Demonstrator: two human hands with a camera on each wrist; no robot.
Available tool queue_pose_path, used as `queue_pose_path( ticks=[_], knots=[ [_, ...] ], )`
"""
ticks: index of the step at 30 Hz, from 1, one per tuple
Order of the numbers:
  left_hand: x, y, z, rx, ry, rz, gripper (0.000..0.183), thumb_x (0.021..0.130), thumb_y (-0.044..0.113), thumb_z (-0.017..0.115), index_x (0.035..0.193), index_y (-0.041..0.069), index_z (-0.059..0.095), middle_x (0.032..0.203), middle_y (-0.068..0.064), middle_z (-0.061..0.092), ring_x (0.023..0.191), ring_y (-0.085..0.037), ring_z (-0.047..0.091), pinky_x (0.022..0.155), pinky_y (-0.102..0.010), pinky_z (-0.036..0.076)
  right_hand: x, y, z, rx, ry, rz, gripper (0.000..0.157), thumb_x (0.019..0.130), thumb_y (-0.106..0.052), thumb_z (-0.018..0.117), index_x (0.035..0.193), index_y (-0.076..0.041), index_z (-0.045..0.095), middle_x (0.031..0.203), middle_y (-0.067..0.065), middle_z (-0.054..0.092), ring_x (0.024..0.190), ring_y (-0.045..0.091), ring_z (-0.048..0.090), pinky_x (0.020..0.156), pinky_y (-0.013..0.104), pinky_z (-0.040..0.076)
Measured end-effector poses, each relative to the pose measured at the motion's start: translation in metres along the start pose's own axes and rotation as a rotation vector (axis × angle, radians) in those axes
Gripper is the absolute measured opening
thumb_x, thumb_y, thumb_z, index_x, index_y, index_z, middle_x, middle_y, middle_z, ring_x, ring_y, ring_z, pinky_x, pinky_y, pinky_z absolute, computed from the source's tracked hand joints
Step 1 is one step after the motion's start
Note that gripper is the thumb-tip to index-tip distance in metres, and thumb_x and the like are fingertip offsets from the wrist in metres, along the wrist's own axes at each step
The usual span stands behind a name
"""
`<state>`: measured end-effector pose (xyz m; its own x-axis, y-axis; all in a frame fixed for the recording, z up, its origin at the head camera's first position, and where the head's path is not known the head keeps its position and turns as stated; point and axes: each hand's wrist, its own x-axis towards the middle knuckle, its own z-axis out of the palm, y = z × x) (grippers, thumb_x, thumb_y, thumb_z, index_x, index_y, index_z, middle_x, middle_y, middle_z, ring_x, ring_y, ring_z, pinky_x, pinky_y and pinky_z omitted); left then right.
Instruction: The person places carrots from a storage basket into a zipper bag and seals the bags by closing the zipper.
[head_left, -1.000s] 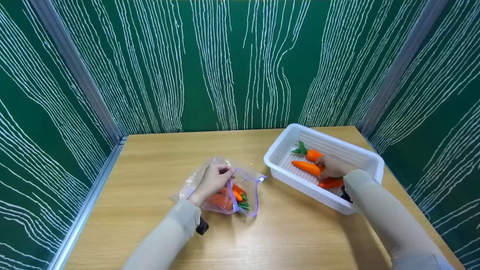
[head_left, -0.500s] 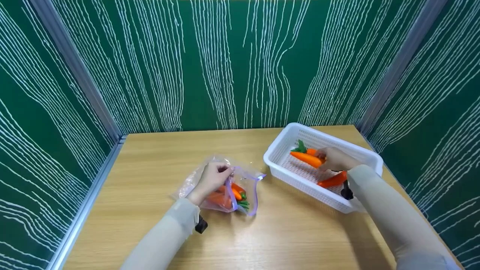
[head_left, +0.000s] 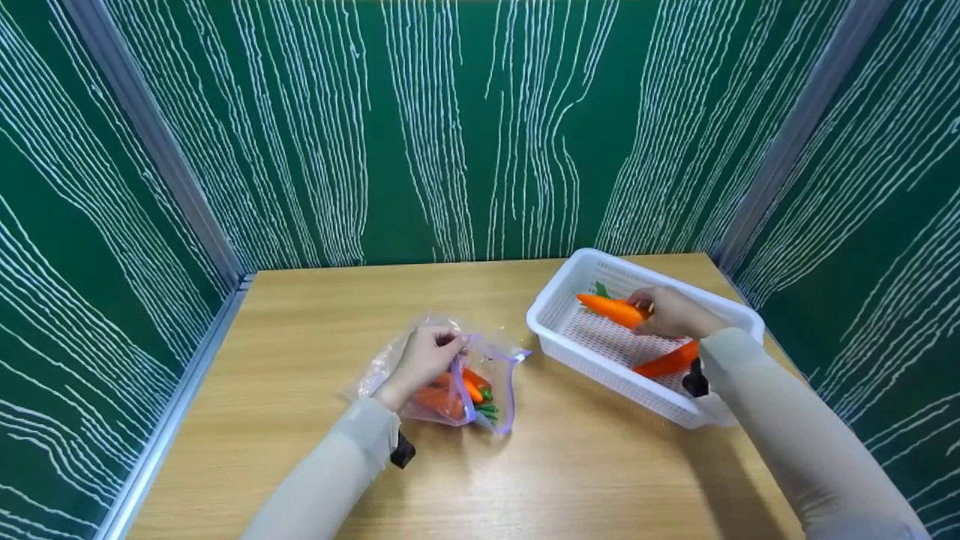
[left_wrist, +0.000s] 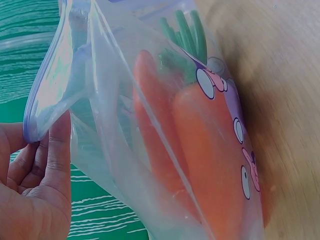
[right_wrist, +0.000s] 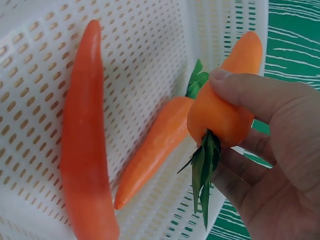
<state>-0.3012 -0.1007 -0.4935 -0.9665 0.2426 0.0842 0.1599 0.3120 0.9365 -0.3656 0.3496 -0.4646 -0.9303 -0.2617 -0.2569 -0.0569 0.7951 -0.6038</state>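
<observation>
My left hand [head_left: 426,361] pinches the purple zip edge of a clear plastic zip bag [head_left: 504,409], holding its mouth apart. Through the film in the left wrist view I see a carrot [left_wrist: 207,145] with green stems and a slim red vegetable [left_wrist: 150,105] beside it. Over the white basket, my right hand [head_left: 673,311] grips an orange carrot [right_wrist: 222,112] between thumb and fingers, its dark green leaves hanging down in the right wrist view. Below it in the basket lie a second leafy carrot [right_wrist: 157,142] and a long red chili pepper [right_wrist: 86,135].
The perforated white basket [head_left: 577,367] stands on the right of the wooden table [head_left: 300,315], angled, near the back. Green panels [head_left: 420,135] with white wavy lines enclose the back and sides, joined by grey metal posts [head_left: 161,142].
My right hand has taken hold of the carrot and lifted it, now overlapping the other carrot's leaves in the head view. The left hand and bag stay almost still.
</observation>
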Motion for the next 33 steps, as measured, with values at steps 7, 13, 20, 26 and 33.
queue_pose_path(
  ticks=[7, 13, 20, 26, 33],
  knots=[
    [0.001, 0.000, 0.001, 0.009, 0.025, 0.026, 0.022, 0.108, 0.012, 0.066, 0.100, -0.004, 0.079, 0.092, -0.022, 0.074, 0.071, -0.010, 0.064, 0.065, -0.019, 0.056, -0.001, -0.001, -0.006, -0.030, 0.021, -0.054, 0.060, 0.098, -0.019, 0.081, 0.154, -0.018, 0.059, 0.150, 0.011, 0.058, 0.126, 0.035, 0.055, 0.112, 0.056, 0.056],
    [0.000, 0.002, 0.000, 0.019, 0.029, -0.012, 0.022, 0.109, 0.013, 0.066, 0.102, -0.003, 0.079, 0.092, -0.018, 0.074, 0.073, -0.010, 0.067, 0.067, -0.020, 0.059, -0.004, -0.007, -0.008, -0.030, 0.031, -0.078, 0.058, 0.099, -0.019, 0.080, 0.153, -0.014, 0.058, 0.148, 0.013, 0.059, 0.123, 0.035, 0.058, 0.112, 0.058, 0.055],
    [-0.001, 0.003, -0.003, 0.036, 0.017, -0.048, 0.022, 0.110, 0.019, 0.065, 0.106, 0.003, 0.080, 0.095, -0.011, 0.074, 0.077, -0.013, 0.067, 0.071, -0.023, 0.062, -0.003, -0.017, -0.007, -0.113, 0.072, -0.159, 0.047, 0.098, -0.015, 0.081, 0.142, -0.009, 0.066, 0.128, 0.016, 0.068, 0.108, 0.033, 0.062, 0.109, 0.058, 0.058],
    [-0.001, 0.003, -0.002, 0.040, 0.024, -0.042, 0.022, 0.110, 0.019, 0.066, 0.105, 0.003, 0.081, 0.091, -0.007, 0.073, 0.075, -0.014, 0.065, 0.070, -0.023, 0.061, -0.007, -0.025, -0.008, -0.106, 0.077, -0.140, 0.045, 0.098, -0.015, 0.081, 0.140, -0.009, 0.067, 0.124, 0.015, 0.069, 0.107, 0.033, 0.061, 0.112, 0.059, 0.054],
    [-0.001, 0.003, -0.002, 0.047, 0.029, -0.051, 0.023, 0.110, 0.021, 0.066, 0.105, 0.004, 0.081, 0.094, -0.010, 0.073, 0.075, -0.014, 0.065, 0.069, -0.023, 0.061, -0.009, -0.036, -0.007, -0.091, 0.090, -0.144, 0.045, 0.098, -0.020, 0.082, 0.140, -0.010, 0.068, 0.124, 0.014, 0.070, 0.107, 0.033, 0.061, 0.111, 0.058, 0.055]
  ],
)
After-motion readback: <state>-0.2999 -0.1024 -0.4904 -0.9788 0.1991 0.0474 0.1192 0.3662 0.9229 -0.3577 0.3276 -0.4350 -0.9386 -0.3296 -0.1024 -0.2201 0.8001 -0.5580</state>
